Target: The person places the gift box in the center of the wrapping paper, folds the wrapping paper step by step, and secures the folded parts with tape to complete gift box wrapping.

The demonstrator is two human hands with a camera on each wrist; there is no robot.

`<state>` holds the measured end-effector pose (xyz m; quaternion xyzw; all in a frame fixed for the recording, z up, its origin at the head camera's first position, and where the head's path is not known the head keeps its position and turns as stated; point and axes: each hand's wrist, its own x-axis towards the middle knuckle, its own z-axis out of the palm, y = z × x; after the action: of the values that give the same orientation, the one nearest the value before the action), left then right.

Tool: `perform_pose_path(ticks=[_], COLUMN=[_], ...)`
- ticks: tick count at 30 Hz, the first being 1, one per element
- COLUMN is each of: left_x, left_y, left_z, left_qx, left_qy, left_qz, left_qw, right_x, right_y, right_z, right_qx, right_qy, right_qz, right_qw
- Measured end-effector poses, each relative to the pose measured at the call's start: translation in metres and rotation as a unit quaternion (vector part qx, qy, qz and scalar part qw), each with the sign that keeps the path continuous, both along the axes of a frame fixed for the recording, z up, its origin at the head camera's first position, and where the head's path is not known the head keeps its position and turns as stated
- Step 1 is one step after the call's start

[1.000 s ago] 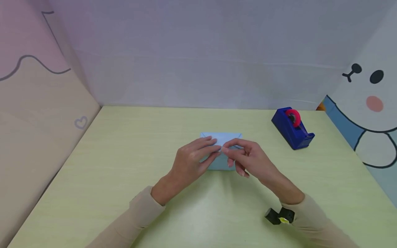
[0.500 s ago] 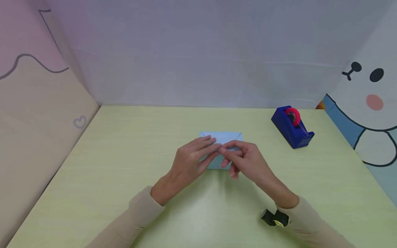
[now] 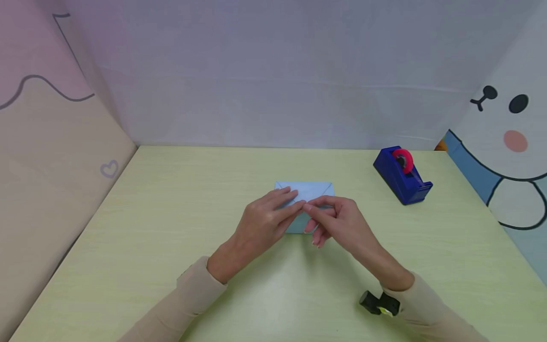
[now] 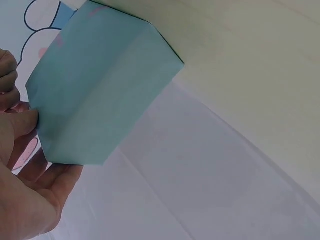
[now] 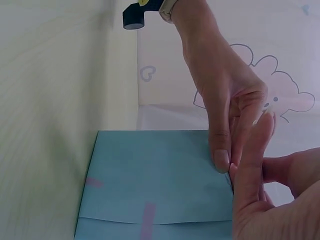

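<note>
A light blue paper-wrapped packet [image 3: 311, 190] is held at the middle of the table; triangular folds show along its upper part in the head view. My left hand [image 3: 264, 216] grips it, thumb on one face and fingers at the folded end. Close by, my right hand [image 3: 337, 218] has thumb and forefinger tips together at the folded end, touching or almost touching the left forefinger. Whether anything thin lies between those tips is too small to tell. In the right wrist view, a pink tape strip [image 5: 148, 220] crosses the paper seam.
A blue tape dispenser [image 3: 403, 178] with a pink roll stands at the table's back right. Cartoon-printed sheets [image 3: 513, 142] and a pale backdrop [image 3: 273, 71] border the pale wooden table [image 3: 192, 190]. A small black camera [image 3: 380, 304] sits on the right wrist.
My right hand has moved slightly left, its fingertips coming up to the left forefinger. My left hand keeps its grip on the packet with little movement.
</note>
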<state>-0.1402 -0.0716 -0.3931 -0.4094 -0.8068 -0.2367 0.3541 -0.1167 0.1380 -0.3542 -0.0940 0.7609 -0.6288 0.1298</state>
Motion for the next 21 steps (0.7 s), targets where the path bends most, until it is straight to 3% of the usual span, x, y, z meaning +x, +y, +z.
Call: perform_pose_path(ticks=[11, 21], left_x=[0.0, -0.001], left_y=[0.0, -0.001], left_z=[0.003, 0.004], left_qx=[-0.037, -0.039], left_qy=[0.052, 0.041], left_qz=[0.016, 0.01], left_qw=[0.9978, 0.9983], right_x=[0.01, 0.013], right_y=[0.004, 0.009], right_z=[0.006, 0.006], right_qx=[0.01, 0.001], right_qy=[-0.035, -0.065], right_qz=[-0.002, 0.005], right_qw=[0.9993, 0.9979])
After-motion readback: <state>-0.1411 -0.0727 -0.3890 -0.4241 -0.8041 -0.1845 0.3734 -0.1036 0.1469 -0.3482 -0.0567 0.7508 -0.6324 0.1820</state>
